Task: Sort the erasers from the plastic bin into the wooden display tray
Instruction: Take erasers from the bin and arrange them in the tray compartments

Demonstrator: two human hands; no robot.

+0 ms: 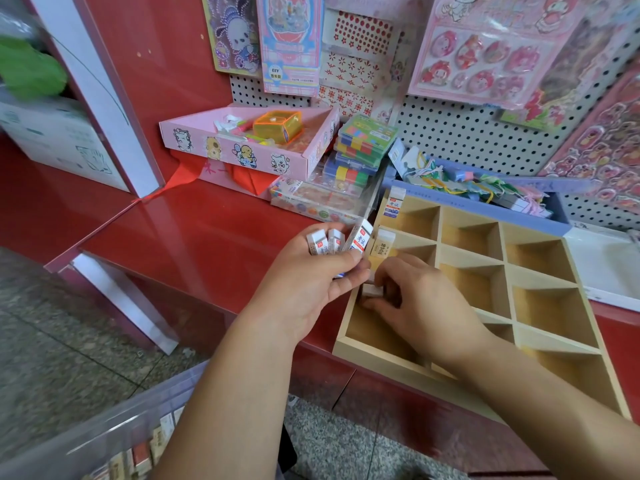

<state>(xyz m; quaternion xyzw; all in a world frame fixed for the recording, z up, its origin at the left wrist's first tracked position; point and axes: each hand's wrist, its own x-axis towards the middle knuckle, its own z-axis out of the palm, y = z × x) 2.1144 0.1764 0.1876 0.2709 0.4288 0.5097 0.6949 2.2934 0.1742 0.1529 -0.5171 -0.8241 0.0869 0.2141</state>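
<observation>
Your wooden display tray looks matt and pale, the red table glossy, the plastic bin clear and smooth, the erasers paper-sleeved.

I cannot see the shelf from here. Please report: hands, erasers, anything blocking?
Left hand holds a few erasers. Right hand pinches one eraser in the tray's left column. Two more erasers stand there. Nothing blocks the compartments.

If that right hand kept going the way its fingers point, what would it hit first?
Probably the wooden tray's left wall, beside the eraser it pinches; the left hand, holding erasers, lies just beyond. Depth unclear.
</observation>
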